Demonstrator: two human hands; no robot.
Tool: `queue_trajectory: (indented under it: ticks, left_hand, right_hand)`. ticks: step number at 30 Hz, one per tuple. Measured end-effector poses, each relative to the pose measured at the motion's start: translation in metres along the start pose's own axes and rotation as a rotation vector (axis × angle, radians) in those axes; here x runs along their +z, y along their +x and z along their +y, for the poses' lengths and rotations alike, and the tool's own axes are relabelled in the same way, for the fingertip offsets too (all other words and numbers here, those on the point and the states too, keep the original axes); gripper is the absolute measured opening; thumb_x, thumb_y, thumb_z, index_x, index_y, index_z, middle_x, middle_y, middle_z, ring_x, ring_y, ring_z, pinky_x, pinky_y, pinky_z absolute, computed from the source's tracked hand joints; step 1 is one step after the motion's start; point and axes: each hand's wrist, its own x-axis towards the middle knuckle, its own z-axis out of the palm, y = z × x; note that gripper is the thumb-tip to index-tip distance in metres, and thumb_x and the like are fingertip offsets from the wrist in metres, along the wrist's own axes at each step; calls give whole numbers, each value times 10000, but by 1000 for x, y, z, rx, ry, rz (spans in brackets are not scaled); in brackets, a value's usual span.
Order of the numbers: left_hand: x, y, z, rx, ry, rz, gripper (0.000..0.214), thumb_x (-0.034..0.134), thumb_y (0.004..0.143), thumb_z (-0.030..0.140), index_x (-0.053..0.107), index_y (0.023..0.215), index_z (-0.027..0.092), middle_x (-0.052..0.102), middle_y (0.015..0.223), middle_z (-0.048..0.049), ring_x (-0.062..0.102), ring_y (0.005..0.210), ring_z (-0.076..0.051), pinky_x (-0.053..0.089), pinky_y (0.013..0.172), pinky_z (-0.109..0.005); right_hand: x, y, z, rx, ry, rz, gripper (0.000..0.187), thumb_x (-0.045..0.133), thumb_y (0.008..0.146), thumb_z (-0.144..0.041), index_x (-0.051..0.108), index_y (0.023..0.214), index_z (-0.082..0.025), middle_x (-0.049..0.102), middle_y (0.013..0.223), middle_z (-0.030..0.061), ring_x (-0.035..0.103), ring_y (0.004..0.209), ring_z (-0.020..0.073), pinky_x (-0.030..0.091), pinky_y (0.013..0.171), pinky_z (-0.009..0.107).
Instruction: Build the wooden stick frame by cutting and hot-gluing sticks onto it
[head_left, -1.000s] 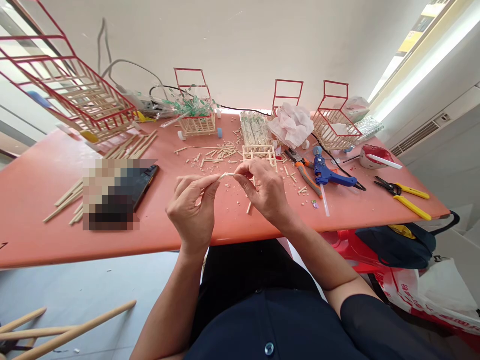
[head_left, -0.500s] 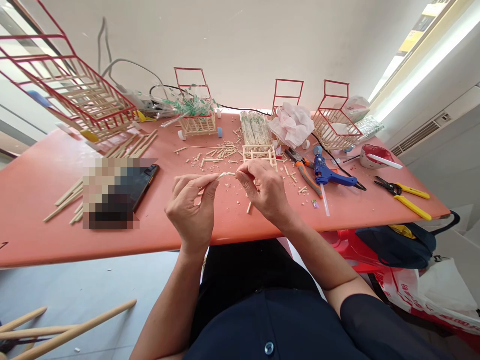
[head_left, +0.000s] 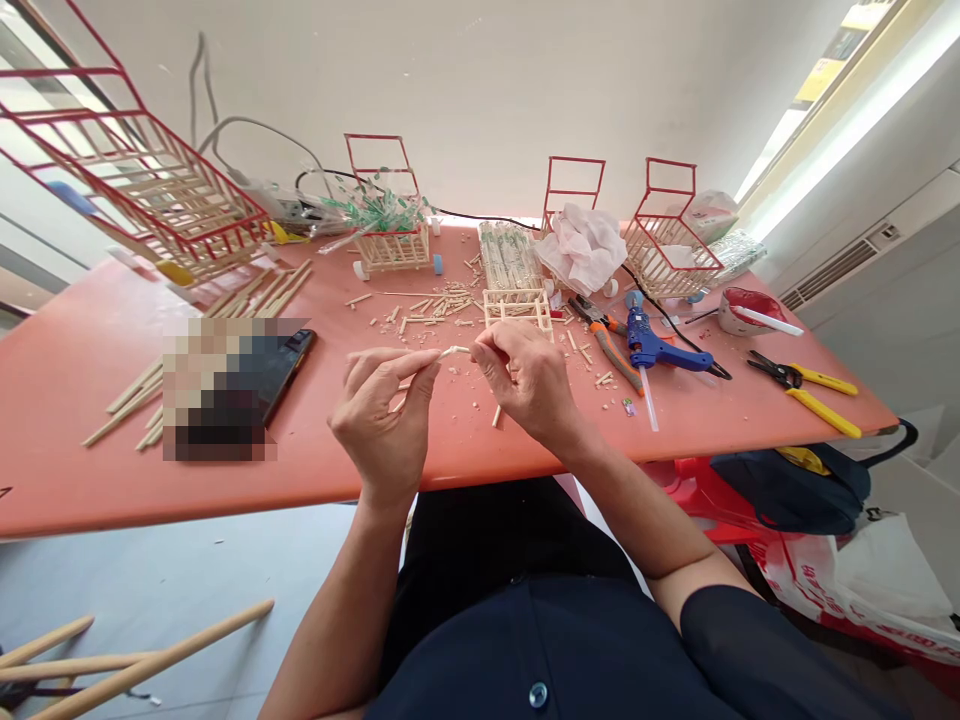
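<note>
Head camera: the one view, worn on my head, facing forward and down.
Shirt [head_left: 465, 655]: nearest the lens, filling the bottom middle, so I look out over my own chest.
Left hand [head_left: 386, 408] and right hand [head_left: 534, 385]: near mid-picture, at arm's reach, seen from above and my side.
Small stick [head_left: 456, 350]: between my fingertips, perhaps too small from this height to make out well.
Table [head_left: 300, 485]: crosses the wide picture, near edge below my hands.
Wall [head_left: 487, 80]: ahead of me, across the top.
Floor [head_left: 195, 560]: seen at lower left, beneath the table.
</note>
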Motion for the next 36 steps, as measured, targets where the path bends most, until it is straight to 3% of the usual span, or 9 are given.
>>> queue_trajectory:
  ticks: [14,36]
  left_hand:
    - [-1,1,-1,-19,-2,-2,38,805,993,269,836,974,279,796,874,-3,727,858,-190,578,791,-347]
    - [-1,0,1,-104,30,0,62,791,992,294,819,959,250,791,899,-33,717,887,-210,563,881,-364]
  right_hand:
    - [-1,-1,0,-25,13,21,331,540,1154,-463,619,931,-231,698,928,43,599,892,195,476,858,338]
    - [-3,1,-3,-38,19,-11,386,487,1175,-466,607,892,-232,684,887,28,601,869,184,440,863,337]
